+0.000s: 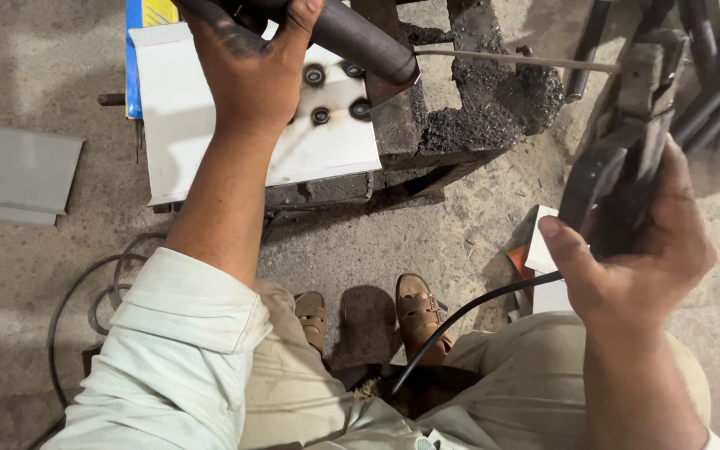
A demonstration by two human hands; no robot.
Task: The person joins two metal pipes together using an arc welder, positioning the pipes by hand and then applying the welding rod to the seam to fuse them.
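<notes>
Rod (514,58) lay level across the top of the view, one end clamped in the holder (618,167) and its free tip reaching the dark pipe (352,33) over the stand (427,108). The right hand (643,250) was wrapped tight round the holder's handle, thumb pressed along its near side, with the cable (468,312) trailing from it toward the lap. The left hand (256,75) was closed over the pipe, fingers curled round it, just left of the rod's tip. Under that hand a white plate (210,125) with four dark-ringed holes rested on the stand. By my judgement, the bare left hand sat so near the tip that a spark or hot metal could have burned it, and a slip of the pipe could have dragged the fingers onto the rod. Sandalled feet (377,317) below the stand were open to falling slag, and the cable across the lap could have snagged and jerked the holder.
</notes>
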